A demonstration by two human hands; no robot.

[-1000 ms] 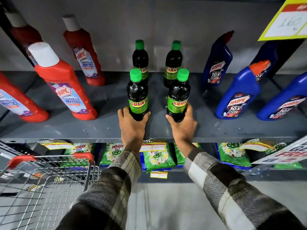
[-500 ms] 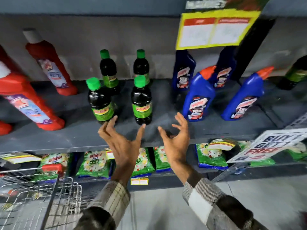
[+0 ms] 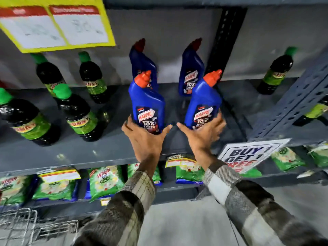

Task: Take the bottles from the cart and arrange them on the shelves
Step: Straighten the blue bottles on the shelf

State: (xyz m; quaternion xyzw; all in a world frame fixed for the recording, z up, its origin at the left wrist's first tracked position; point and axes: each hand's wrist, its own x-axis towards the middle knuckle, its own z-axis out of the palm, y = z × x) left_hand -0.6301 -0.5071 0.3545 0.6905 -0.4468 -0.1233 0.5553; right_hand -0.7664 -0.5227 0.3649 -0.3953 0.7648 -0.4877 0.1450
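Two blue Harpic bottles with orange caps stand at the front of the grey shelf. My left hand wraps the base of the left blue bottle. My right hand wraps the base of the right blue bottle. Two more blue bottles stand behind, one at the back left and one at the back right. Several dark Sunny bottles with green caps stand to the left, the nearest beside my left hand.
The wire cart shows at the bottom left. Green detergent packets fill the lower shelf. A "Buy 1 Get 1 Free" sign hangs at the shelf edge on the right. A dark upright post and another green-capped bottle are further right.
Both hands let go of the two front Sunny bottles, opened, shifted right along the shelf, and now hold the two front blue Harpic bottles. The view swung right.
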